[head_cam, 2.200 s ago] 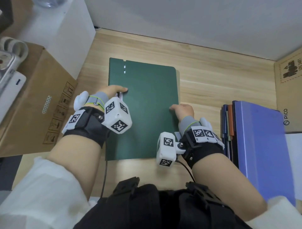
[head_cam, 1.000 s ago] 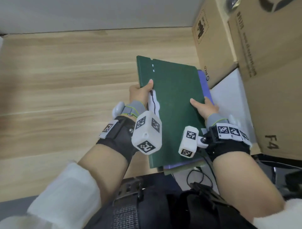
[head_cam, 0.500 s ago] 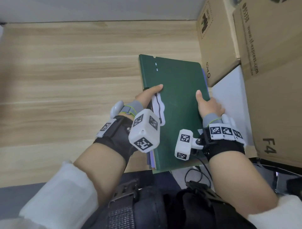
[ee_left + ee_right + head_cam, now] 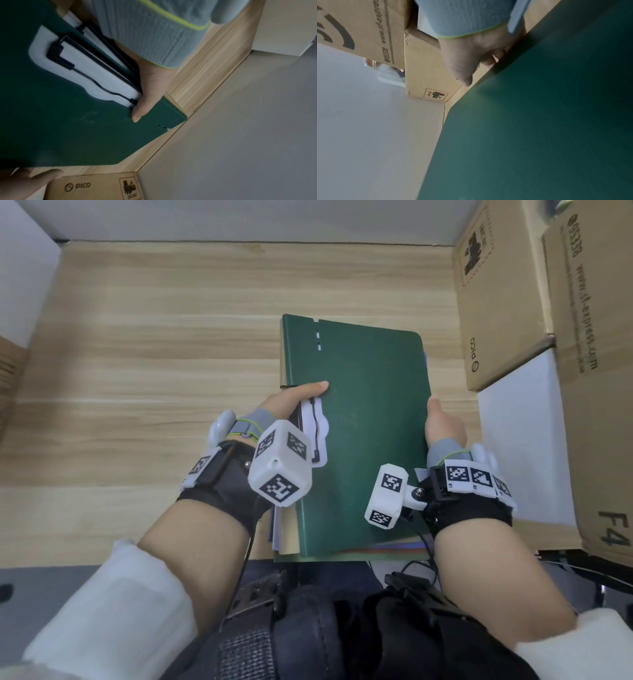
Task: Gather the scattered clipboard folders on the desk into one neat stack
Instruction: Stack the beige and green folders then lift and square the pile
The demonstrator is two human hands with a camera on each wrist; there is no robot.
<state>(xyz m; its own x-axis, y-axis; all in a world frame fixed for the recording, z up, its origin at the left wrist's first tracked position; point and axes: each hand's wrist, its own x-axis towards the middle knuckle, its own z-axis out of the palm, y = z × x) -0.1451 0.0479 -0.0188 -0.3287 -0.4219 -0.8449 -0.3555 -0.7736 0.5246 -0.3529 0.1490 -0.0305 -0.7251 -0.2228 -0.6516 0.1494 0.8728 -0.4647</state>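
A dark green clipboard folder (image 4: 363, 440) lies on top of a stack of other folders, whose purple and orange edges (image 4: 387, 551) show at the near end. My left hand (image 4: 298, 398) grips the stack's left edge, thumb on the green cover (image 4: 68, 128) beside a white clip plate; its fingers are hidden below. My right hand (image 4: 443, 426) holds the right edge, thumb pointing forward along it. In the right wrist view its fingers (image 4: 489, 59) curl against the rim of the green folder (image 4: 539, 135).
The stack sits at the right of the wooden desk (image 4: 171, 371), its near end over the front edge. Cardboard boxes (image 4: 496, 302) (image 4: 596, 371) and a white block (image 4: 520, 440) stand close on the right. A grey wall runs behind, and a white panel (image 4: 20, 268) is at the far left.
The green folder was carried from the middle of the desk to the right and set on the stack by the boxes. Both hands have moved out to the stack's side edges.
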